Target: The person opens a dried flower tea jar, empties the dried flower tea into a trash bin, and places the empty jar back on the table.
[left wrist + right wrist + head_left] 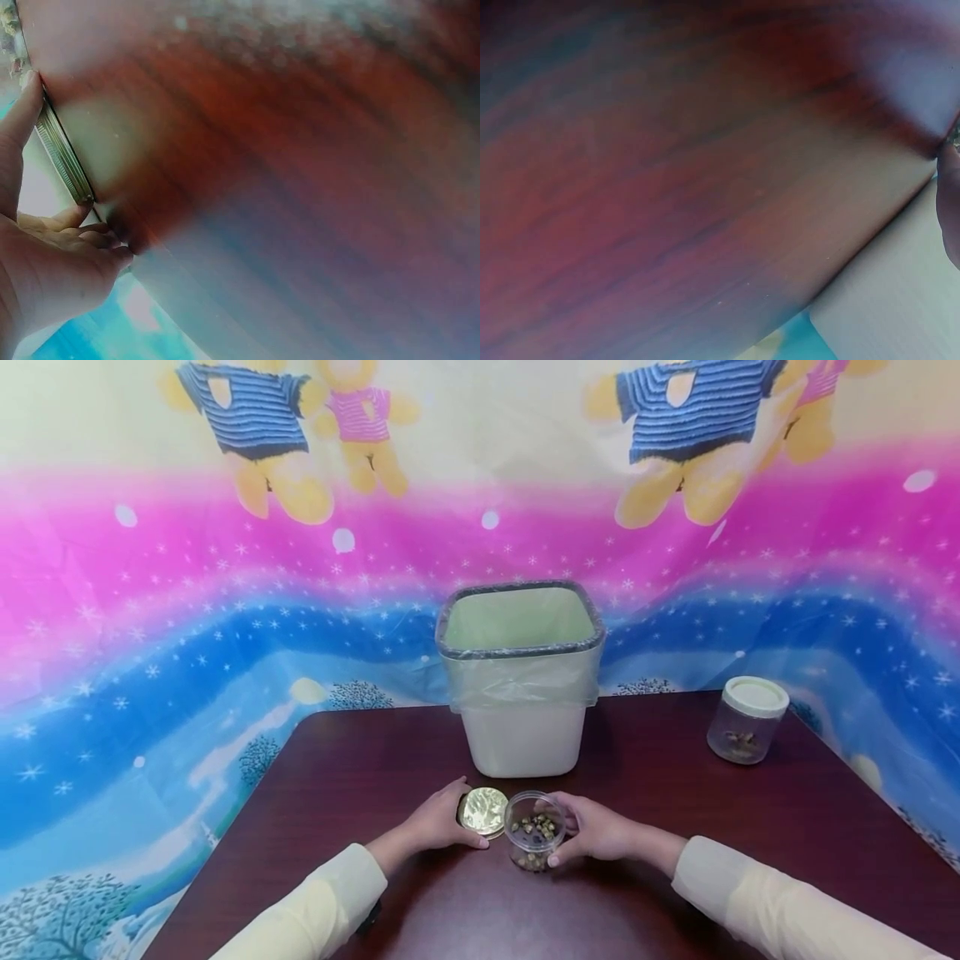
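My left hand (441,820) lies around a round gold metal lid (483,811) on the table, thumb on the near side and fingers on the far side. The lid's ridged rim (66,159) shows between thumb and fingers in the left wrist view. With my right hand (602,829) I grip a small clear jar (533,842) from its right side. Its top is uncovered, and small dried yellowish buds (536,828) lie inside. Lid and jar are side by side, close together. Only a bit of the right hand (949,202) enters the right wrist view.
Behind the hands stands a white bin (525,739) lined with a clear bag, its rim dark grey. A clear jar with a white lid (747,722) is at the back right, with a few dried pieces inside. A patterned cloth (480,543) hangs behind the dark red table (645,910).
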The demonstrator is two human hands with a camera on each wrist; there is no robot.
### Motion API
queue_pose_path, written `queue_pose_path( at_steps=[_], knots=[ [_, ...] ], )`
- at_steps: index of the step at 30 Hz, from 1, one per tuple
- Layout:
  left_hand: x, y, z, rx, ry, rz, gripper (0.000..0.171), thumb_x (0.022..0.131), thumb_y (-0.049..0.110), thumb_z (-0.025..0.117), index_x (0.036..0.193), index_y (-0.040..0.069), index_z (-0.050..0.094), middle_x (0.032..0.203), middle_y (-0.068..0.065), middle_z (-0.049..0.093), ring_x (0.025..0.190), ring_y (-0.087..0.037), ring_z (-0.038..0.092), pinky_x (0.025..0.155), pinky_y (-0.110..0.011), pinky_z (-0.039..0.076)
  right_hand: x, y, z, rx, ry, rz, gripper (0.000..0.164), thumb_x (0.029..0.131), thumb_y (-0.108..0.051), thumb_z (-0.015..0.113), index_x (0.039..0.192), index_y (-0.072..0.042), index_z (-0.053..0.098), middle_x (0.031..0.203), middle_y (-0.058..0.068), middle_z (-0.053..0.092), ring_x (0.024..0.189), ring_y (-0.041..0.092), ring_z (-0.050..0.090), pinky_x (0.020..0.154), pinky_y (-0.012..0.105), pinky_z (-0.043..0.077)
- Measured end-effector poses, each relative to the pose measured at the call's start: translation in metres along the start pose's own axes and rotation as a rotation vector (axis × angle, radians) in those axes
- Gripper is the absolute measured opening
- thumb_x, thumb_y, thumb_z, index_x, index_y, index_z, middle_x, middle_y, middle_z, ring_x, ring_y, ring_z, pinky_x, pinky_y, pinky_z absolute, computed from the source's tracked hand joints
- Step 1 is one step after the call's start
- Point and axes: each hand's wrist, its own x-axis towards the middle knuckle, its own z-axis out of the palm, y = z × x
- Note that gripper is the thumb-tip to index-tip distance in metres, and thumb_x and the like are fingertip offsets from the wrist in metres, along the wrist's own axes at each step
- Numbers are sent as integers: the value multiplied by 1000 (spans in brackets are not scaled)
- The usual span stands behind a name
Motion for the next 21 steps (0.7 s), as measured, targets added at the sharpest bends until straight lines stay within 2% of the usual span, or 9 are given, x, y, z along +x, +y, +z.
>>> queue_pose_path(
  at_steps=[6,12,16,21],
  knots=[
    [-1,1,-1,-11,3,-11,94,64,42,90,132,-8,47,145,-30,36,133,-40,38,106,-49,34,0,-2,0,1,-5,2,81,76,-4,82,139,14,34,141,30,42,134,43,34,105,48,34],
    [-5,2,-5,-31,33,-58,100,66,47,87,140,-5,43,148,-26,35,135,-39,36,106,-50,34,-1,-2,1,4,-11,-2,81,77,-4,82,139,14,34,142,30,41,134,43,34,105,47,35],
    [-4,6,-14,-41,72,-64,98,69,45,86,142,-3,42,150,-22,35,135,-38,35,105,-51,34,-1,-3,1,-5,-1,-11,80,76,-4,82,138,15,35,141,30,42,134,43,34,105,47,34],
    [0,13,-28,-50,154,-62,97,70,40,87,144,-2,40,152,-18,35,136,-35,35,106,-49,34,0,-5,0,-6,-6,-11,81,77,-4,81,138,15,34,141,31,42,134,44,35,105,48,34]
  ],
)
